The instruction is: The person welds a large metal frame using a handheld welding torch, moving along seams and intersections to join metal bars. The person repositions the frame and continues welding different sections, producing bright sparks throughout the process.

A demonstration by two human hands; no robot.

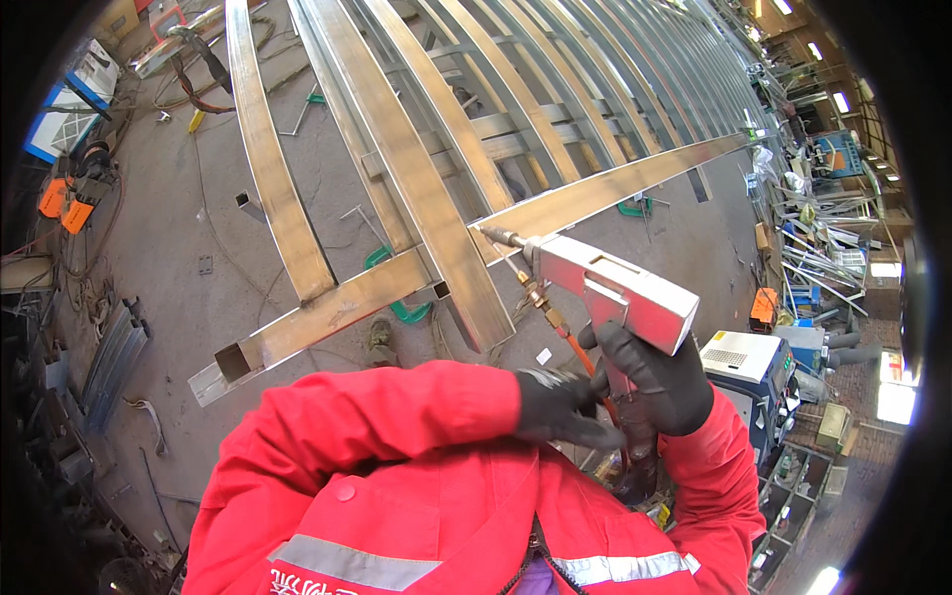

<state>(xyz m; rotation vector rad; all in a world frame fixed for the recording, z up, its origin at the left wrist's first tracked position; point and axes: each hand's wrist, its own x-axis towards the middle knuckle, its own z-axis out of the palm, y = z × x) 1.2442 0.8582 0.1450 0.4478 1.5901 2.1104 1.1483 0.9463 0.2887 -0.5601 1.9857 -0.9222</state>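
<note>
My right hand (659, 382), in a black glove, is wrapped round the grip of a handheld welding gun (615, 283) with a silver-and-red boxy body. The gun's narrow nozzle (503, 236) points left, over the joint of the brownish metal tubes. Below the nozzle runs a thin wire-feed tube with brass fittings (535, 296), leading into an orange hose (580, 352). My left hand (565, 409), also gloved, reaches across my chest beside that hose, below the grip. Its fingers are stretched and apart; whether they touch the hose I cannot tell.
Long rectangular tubes (397, 129) form a large frame ahead, with a cross tube (317, 309) at its near left. Green clamps (409, 309) sit at the joints. A dark-blue-and-white machine (744, 362) stands close on my right. Metal scrap (823, 258) lies along the right side.
</note>
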